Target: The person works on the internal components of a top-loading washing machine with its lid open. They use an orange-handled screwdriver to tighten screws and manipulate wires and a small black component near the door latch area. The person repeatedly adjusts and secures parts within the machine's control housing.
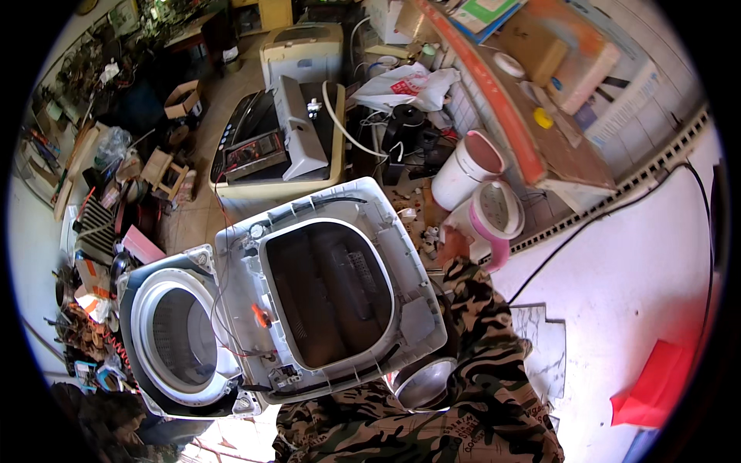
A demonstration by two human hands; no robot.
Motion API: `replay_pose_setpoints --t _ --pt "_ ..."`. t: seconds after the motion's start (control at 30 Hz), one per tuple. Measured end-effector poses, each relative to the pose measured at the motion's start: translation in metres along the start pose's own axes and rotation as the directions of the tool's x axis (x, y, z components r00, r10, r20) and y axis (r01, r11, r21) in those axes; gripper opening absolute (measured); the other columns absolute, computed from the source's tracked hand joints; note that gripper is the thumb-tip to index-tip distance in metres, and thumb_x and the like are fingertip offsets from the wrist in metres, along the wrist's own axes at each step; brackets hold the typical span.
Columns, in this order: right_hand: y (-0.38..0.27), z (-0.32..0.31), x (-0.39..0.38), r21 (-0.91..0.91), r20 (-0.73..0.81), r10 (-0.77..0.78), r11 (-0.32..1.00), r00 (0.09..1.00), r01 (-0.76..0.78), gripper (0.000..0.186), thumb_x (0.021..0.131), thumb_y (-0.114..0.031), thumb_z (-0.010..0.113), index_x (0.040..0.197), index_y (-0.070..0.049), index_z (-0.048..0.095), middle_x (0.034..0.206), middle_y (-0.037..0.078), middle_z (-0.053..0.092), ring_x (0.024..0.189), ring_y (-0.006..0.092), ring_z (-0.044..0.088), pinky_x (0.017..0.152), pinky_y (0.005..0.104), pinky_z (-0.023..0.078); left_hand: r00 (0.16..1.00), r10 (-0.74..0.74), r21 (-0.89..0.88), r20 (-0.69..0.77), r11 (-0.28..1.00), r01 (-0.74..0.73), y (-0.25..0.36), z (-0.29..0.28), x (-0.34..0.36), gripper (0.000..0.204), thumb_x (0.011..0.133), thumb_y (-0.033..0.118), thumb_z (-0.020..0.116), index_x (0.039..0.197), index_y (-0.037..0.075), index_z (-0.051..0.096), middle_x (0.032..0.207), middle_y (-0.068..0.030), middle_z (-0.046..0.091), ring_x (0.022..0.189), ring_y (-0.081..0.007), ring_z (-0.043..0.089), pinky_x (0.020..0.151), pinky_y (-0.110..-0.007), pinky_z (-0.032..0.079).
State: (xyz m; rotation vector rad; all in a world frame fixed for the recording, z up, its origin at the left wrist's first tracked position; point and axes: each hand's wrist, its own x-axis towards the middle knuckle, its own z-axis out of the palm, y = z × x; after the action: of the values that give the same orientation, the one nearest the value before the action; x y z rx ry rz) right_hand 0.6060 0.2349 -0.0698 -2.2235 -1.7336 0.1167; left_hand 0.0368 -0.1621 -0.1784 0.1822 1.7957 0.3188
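Note:
My right hand [455,241] reaches past the upturned washing-machine top frame [417,316] to small parts [429,239] beside a white pail with a pink band [475,220]; its fingers are curled, their grip unclear. My left hand is out of view. The grey frame has a large opening, loose wires and an orange plastic piece [261,315]. On its left stands an open washer tub assembly [143,339].
Behind are a top-loading washer [228,193] with a multimeter [248,153], a plastic bag [405,85] and a white bucket [455,177]. Clutter [100,285] lines the left. A shelf with a red edge [509,131] and hanging cables are right.

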Motion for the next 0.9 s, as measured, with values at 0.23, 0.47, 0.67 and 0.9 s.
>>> replay_pose_setpoints --t 0.23,0.47,0.67,0.9 --pt "0.011 0.006 0.081 -0.328 0.511 -0.151 0.876 0.846 0.354 0.033 0.078 -0.011 0.072 0.110 -0.003 0.067 0.110 0.023 0.066 0.108 0.0406 0.062 0.089 0.0498 0.053 0.996 -0.085 0.018 -0.013 0.996 0.086 -0.011 0.011 0.004 0.041 0.091 0.039 0.055 0.103 0.004 0.072 0.093 -0.0180 0.073 0.083 -0.0309 0.071 0.074 -0.043 0.056" --pt "-0.018 0.011 0.093 -0.387 0.626 -0.206 0.756 0.752 0.528 0.039 0.070 -0.020 0.078 0.106 -0.006 0.071 0.104 0.021 0.068 0.103 0.0416 0.064 0.086 0.0495 0.054 0.988 -0.143 -0.015 -0.056 0.990 0.143 -0.032 0.011 -0.006 0.042 0.090 0.041 0.055 0.102 0.005 0.073 0.091 -0.0184 0.073 0.082 -0.0318 0.071 0.075 -0.043 0.056" --pt "-0.008 0.025 0.097 -0.405 0.562 -0.177 0.793 0.808 0.455 0.053 0.072 -0.021 0.078 0.119 -0.007 0.060 0.100 0.022 0.067 0.094 0.0413 0.065 0.080 0.0525 0.053 0.983 -0.173 -0.033 -0.063 0.985 0.171 -0.056 0.016 -0.006 0.043 0.089 0.042 0.055 0.100 0.005 0.074 0.090 -0.0187 0.072 0.081 -0.0326 0.071 0.075 -0.044 0.055" --pt "0.045 0.018 0.107 -0.360 0.183 -0.155 0.908 0.971 0.212 0.071 0.075 -0.023 0.078 0.135 -0.008 0.043 0.095 0.022 0.065 0.081 0.0387 0.066 0.071 0.0544 0.052 0.999 0.005 0.325 -0.043 0.946 0.009 -0.143 -0.007 -0.013 0.044 0.087 0.044 0.055 0.099 0.006 0.074 0.088 -0.0191 0.072 0.081 -0.0335 0.071 0.075 -0.045 0.055"
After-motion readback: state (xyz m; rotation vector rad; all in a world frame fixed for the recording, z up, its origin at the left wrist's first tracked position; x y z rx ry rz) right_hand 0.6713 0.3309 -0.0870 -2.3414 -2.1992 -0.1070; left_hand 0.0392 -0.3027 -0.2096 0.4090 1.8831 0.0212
